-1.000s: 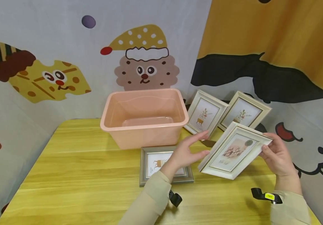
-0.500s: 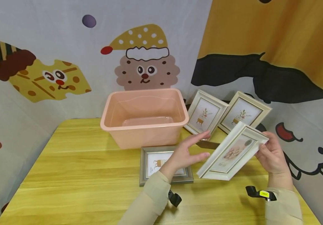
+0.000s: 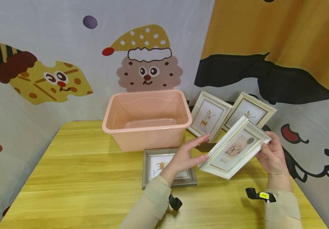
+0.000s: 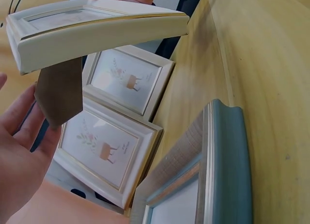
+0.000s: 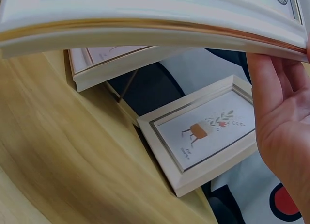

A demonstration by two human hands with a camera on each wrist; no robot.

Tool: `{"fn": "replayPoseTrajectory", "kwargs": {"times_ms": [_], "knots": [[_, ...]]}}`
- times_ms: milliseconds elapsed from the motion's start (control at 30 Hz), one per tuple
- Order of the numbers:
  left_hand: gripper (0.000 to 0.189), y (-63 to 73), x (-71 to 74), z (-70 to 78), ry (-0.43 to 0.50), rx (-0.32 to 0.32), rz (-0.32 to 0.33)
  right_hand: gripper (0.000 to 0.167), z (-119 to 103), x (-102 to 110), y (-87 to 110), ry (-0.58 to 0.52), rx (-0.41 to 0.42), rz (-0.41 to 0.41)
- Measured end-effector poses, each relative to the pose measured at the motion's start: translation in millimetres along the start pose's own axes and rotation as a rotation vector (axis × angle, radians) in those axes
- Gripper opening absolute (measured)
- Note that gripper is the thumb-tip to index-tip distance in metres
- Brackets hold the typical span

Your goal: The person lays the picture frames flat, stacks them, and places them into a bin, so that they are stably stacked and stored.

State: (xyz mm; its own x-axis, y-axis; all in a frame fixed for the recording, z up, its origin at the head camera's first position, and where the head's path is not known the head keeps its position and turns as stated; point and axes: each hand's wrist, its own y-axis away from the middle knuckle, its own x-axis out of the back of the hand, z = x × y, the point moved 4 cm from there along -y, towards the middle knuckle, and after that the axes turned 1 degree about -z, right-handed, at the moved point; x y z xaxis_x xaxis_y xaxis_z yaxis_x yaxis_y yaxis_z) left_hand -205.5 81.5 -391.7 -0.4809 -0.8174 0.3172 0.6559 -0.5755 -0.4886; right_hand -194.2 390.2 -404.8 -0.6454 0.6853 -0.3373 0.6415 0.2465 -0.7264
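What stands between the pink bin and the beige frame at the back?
A white frame stands between the bin and the beige frame; the head view shows it.

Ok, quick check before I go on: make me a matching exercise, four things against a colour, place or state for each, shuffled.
Things:
1. Bin
2. Right hand
3. Frame lying flat on the table
4. Strut

Descriptions:
A. Gripping the white frame
B. Brown, sticking out behind the raised frame
C. Pink
D. Grey border, partly hidden under the left arm in the head view

Pairs: 1-C, 2-A, 3-D, 4-B
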Motion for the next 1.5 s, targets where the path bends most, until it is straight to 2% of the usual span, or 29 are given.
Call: {"fn": "replayPoseTrajectory", "kwargs": {"times_ms": [267,633,967,1167,1500], "knots": [[0.06,3.3,1.6,-4.8,0.017,0.03,0.028,0.04,4,1,0.4,-0.03,0.047,0.054],[0.063,6.8,2.7,-6.1,0.08,-0.012,0.066,0.043,5,4,5.9,-0.029,0.086,0.184],[0.056,12.7,5.6,-13.3,0.191,-0.001,0.132,0.043,12,5,10.2,-0.068,0.114,0.212],[0.053,14.8,7.3,-16.3,0.218,0.028,0.162,0.044,18,2,11.7,-0.08,0.119,0.232],[0.052,17.4,11.0,-19.2,0.193,0.112,0.224,0.043,24,-6,10.9,-0.058,0.11,0.318]]}}
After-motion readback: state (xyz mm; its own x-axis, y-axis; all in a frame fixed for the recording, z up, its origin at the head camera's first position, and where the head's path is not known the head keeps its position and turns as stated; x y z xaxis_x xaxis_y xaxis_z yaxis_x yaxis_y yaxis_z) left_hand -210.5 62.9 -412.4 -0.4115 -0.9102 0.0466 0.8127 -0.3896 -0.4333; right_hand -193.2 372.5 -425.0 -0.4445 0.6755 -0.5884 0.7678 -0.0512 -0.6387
